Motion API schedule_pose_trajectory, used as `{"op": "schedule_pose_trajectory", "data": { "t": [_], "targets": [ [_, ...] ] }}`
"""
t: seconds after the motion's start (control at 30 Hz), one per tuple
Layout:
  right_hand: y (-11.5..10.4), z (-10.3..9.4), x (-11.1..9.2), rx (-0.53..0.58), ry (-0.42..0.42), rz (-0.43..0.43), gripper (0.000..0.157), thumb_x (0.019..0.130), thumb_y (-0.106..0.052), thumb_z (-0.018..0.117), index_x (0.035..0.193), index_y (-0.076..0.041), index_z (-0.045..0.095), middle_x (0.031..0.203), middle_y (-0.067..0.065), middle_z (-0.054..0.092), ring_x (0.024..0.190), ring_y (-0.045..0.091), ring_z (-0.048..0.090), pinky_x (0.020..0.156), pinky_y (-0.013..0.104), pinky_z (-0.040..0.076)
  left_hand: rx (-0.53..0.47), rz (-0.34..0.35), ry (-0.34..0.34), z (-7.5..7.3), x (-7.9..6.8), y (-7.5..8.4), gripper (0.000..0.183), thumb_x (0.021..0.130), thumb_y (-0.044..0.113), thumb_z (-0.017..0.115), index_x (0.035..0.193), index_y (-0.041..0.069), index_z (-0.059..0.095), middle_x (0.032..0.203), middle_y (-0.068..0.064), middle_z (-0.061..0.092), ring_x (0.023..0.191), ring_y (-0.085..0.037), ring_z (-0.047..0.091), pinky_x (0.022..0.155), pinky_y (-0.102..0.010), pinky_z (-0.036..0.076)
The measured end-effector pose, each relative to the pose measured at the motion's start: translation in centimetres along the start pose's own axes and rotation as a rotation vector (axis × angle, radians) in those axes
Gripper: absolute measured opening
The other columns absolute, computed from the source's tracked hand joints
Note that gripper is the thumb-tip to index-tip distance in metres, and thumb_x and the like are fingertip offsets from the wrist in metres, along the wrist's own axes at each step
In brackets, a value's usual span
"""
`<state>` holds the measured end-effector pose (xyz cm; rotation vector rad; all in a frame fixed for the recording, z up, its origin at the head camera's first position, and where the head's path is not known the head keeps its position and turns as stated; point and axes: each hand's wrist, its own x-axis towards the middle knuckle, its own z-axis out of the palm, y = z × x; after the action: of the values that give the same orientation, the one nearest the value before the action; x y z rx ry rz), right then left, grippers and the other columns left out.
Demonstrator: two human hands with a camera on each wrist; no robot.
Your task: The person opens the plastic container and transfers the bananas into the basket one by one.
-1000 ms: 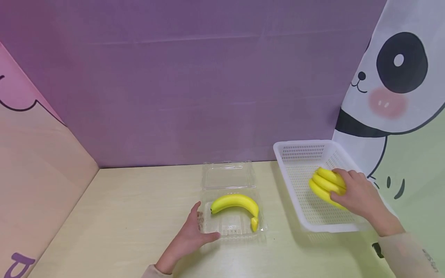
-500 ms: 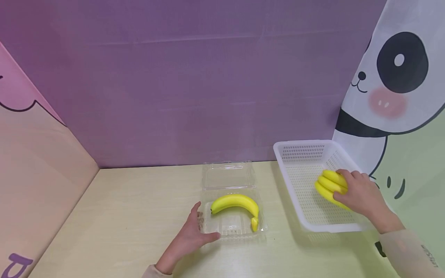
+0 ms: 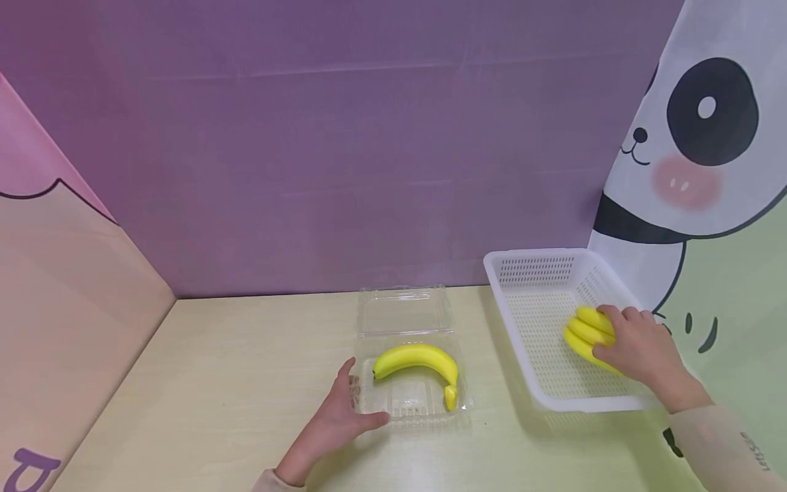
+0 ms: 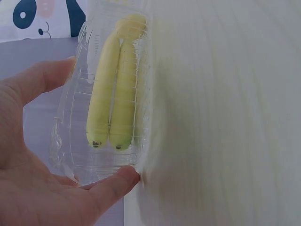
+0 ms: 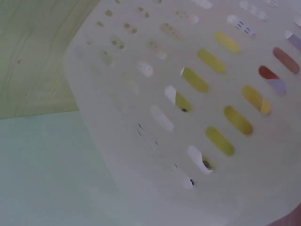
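Clear plastic clamshell box (image 3: 375, 403) stands on the table with its lid (image 3: 402, 313) tipped back. Inside lie yellow bananas (image 3: 417, 354); in the left wrist view two rounded tips show through the wall. My left hand (image 3: 332, 420) spans the box's near left corner, fingers along the left side and thumb at the front edge, both fairly straight. To the right, my right hand (image 3: 642, 347) holds a bunch of bananas (image 3: 587, 331) inside the white basket (image 3: 522, 348), thumb on the near side, fingers over the far side. Its palm side is hidden.
The perforated basket wall (image 5: 141, 108) fills the right wrist view, yellow showing through its slots. A purple backdrop (image 3: 332, 171) rises behind the table (image 3: 233, 383). Panels flank both sides, the right one bearing a panda print (image 3: 707, 137).
My right hand has carried the banana bunch a little to the right and toward me within the basket. My left hand and the clamshell box have stayed put.
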<state>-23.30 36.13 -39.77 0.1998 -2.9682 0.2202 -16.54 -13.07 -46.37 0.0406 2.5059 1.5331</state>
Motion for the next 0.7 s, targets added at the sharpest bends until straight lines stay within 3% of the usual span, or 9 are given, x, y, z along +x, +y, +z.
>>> {"op": "schedule_pose_trajectory", "data": {
  "t": [0.7],
  "targets": [
    [0.6,1.2,0.1,-0.077,-0.058,0.011,0.065,0.077,-0.021,0.076,0.13,0.008,0.051,0.097,0.027,0.055,0.082,0.04,0.048,0.067,0.055,0.045,-0.003,-0.009,0.002,0.0,0.1,-0.2,0.122,0.075,0.032,0.091,0.162,0.008,0.008,0.157,-0.034,0.031,0.142,-0.049,0.036,0.108,-0.063,0.037]
  ]
}}
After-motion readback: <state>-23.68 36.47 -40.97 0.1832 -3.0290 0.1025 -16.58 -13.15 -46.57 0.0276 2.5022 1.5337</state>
